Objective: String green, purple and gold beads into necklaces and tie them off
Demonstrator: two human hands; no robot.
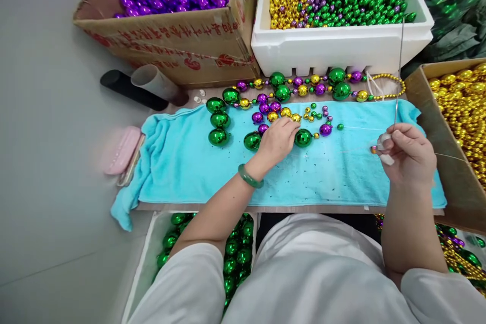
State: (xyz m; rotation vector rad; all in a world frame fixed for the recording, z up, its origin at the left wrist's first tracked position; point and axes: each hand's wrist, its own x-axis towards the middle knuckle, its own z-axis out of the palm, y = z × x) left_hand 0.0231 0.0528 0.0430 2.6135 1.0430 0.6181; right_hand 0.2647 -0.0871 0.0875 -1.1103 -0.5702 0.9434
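Observation:
My left hand [278, 137], a green bangle [250, 176] at its wrist, reaches over the middle of the blue towel [182, 172]. Its fingers are drawn together at a gold bead [295, 118]; the fingertips partly hide their contact. In my right hand [412, 154] a long thin needle [399, 71] is pinched and points upward. White coverings [386, 149] wrap some of its fingertips. A thin thread [364, 128] runs left from near this hand to a small green bead [340, 126]. Around my left hand lie a large green bead [302, 137], a purple bead [325, 129] and several smaller ones.
A finished-looking bead strand [282, 93] lies behind the towel. Behind it stand a cardboard box [170, 35] of purple beads and a white foam box [341, 43] of small beads. A box [436, 126] of gold beads is at right. Cups [152, 83] and a pink case [123, 149] sit left.

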